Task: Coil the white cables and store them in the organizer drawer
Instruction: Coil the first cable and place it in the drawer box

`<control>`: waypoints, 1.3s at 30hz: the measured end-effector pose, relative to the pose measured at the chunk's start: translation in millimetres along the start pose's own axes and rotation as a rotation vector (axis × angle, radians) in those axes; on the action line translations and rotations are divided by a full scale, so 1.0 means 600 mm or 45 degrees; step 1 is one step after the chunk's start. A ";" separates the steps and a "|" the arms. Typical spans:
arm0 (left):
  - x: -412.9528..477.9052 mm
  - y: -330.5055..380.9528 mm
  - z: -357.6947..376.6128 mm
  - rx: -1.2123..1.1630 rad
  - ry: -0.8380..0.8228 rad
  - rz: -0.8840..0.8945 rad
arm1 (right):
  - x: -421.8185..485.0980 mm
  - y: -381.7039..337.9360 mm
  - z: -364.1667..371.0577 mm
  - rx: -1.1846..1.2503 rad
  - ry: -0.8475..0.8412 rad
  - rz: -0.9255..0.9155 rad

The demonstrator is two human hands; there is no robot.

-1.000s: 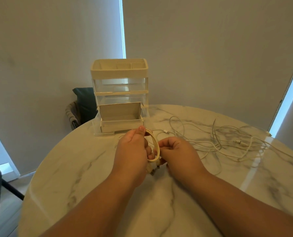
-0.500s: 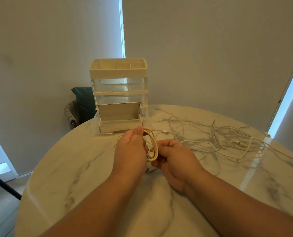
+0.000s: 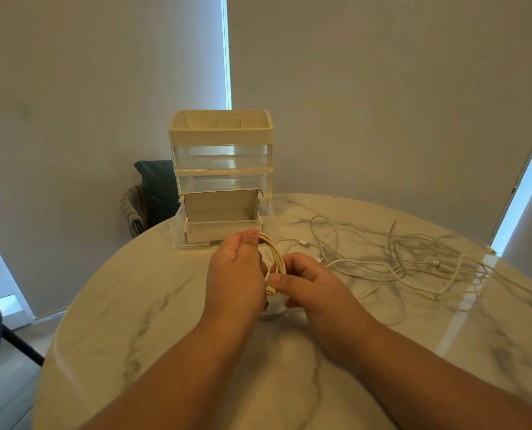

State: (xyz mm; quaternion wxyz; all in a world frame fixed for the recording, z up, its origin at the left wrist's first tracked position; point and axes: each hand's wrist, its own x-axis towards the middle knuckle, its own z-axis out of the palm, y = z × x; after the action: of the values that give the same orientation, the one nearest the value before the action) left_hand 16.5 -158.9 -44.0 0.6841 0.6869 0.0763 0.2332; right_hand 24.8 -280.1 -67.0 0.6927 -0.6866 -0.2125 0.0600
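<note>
- Centrally, a small coil of cream-white round cable [image 3: 276, 252], several loops thick, stands on edge above the table, gripped from both sides.
- On the coil's near-left side, the left hand [image 3: 235, 276] curls its fingers round the loops, with the thumb tip pressed on the top of the coil.
- On the coil's lower right side, the right hand [image 3: 309, 285] pinches the loops between thumb and fingers; a white plug end shows just below the pinch.
- Just beyond the grip stands a cream plastic desk organizer with clear drawers [image 3: 221, 153]. Its lowest drawer [image 3: 224, 226] is pulled out toward the hands, with a beige box-like insert inside.
- Right of the grip lies a tangle of loose thin white cables [image 3: 413, 265], spread flat, with its nearest strands close to the right hand.
- Beneath the grip is a round white marble-patterned table [image 3: 119, 305].
- Beyond and left of the grip, a dark green cushioned chair [image 3: 154, 187] sits behind the table edge.
</note>
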 end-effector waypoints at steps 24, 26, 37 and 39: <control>0.000 0.004 0.002 0.061 -0.047 -0.086 | 0.005 -0.009 -0.014 0.072 0.204 0.115; 0.001 0.004 0.000 0.025 -0.065 -0.107 | 0.007 -0.010 -0.016 0.053 0.193 0.092; 0.012 -0.002 -0.014 0.082 -0.440 -0.165 | 0.016 -0.025 -0.043 -0.271 0.189 -0.012; 0.017 0.005 -0.027 0.067 -0.544 -0.213 | 0.017 -0.032 -0.053 -0.433 0.124 -0.016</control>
State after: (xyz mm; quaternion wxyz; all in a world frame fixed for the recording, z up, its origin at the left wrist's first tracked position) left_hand 17.8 -139.8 -39.6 0.6834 0.7296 -0.0075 0.0228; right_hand 41.8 -306.6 -44.8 0.5763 -0.7947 -0.1900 -0.0143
